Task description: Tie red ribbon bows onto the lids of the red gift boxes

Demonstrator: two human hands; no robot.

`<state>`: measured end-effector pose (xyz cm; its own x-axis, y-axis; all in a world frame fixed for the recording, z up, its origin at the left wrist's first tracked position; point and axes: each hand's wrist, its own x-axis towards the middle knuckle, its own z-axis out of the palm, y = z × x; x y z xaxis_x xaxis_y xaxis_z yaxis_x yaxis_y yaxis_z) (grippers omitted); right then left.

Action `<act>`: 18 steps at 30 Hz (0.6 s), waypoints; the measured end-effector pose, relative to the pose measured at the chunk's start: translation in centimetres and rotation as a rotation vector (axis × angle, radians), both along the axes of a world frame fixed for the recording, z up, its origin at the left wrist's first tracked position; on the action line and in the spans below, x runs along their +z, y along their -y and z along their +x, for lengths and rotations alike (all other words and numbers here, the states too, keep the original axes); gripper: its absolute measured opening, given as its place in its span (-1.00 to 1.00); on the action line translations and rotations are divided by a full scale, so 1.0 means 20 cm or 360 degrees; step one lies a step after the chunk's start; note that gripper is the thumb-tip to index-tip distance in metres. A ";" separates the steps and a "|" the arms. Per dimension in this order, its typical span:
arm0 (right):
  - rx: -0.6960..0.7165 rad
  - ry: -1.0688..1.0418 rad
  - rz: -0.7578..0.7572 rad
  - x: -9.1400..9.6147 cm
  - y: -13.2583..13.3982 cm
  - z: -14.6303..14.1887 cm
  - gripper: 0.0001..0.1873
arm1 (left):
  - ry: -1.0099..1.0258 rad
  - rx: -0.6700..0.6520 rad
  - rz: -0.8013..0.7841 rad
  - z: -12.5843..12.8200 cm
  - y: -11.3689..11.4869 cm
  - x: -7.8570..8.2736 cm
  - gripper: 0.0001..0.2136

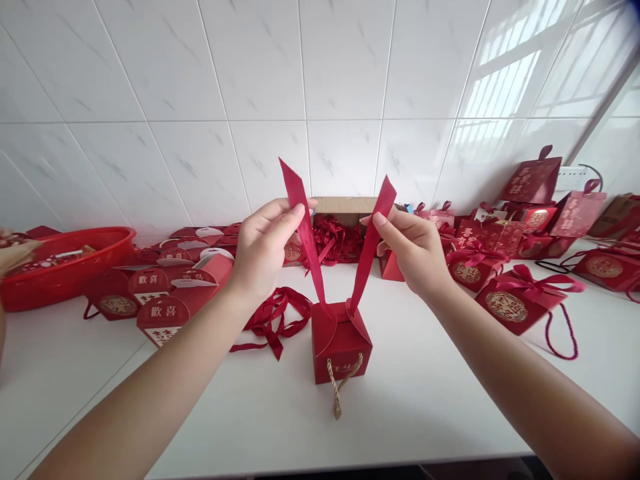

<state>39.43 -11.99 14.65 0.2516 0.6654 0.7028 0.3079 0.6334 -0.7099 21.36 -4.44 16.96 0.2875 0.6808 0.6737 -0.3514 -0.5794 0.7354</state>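
Note:
A small red gift box [341, 347] stands upright on the white table in front of me, a twisted cream cord handle [337, 393] hanging down its near side. A red ribbon [311, 253] comes out of the box top, and its two ends rise apart in a V. My left hand [267, 247] pinches one end between thumb and fingers. The other end is pinched in my right hand [410, 247], at about the same height. Left of the box lies a loose pile of red ribbon [280, 317].
Several unfilled-looking red boxes [165, 307] lie at left, near a red basin [65, 267] with another person's hand [17, 257] beside it. A cardboard box [345, 205] of ribbons stands by the tiled wall. Bow-tied boxes [515, 300] crowd the right.

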 end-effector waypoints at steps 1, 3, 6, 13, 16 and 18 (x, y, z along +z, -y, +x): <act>0.0051 0.0004 0.0005 0.01 -0.01 0.00 -0.66 | 0.0038 -0.0017 -0.0004 0.02 0.00 0.01 -0.88; 0.0128 0.0017 0.0018 0.02 -0.01 -0.01 -0.68 | 0.0102 -0.0050 -0.0033 0.04 0.02 0.02 -0.89; 0.0154 0.0049 0.0013 0.05 -0.01 -0.02 -0.71 | 0.0155 -0.0084 -0.0115 0.07 0.04 0.03 -0.91; 0.0310 -0.0045 0.0038 0.06 -0.03 -0.03 -0.82 | 0.0301 -0.0065 -0.0337 0.09 0.08 0.05 -0.92; 0.0412 -0.0150 0.0047 0.06 -0.04 -0.03 -0.85 | 0.0284 -0.0058 -0.0304 0.09 0.08 0.04 -0.92; 0.0456 -0.0180 0.0043 0.06 -0.04 -0.03 -0.85 | 0.0248 -0.0084 -0.0270 0.09 0.07 0.03 -0.90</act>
<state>38.73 -11.21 15.95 0.1341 0.7019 0.6996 0.0341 0.7023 -0.7111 23.18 -5.82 17.65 0.2272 0.7749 0.5899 -0.4949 -0.4298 0.7552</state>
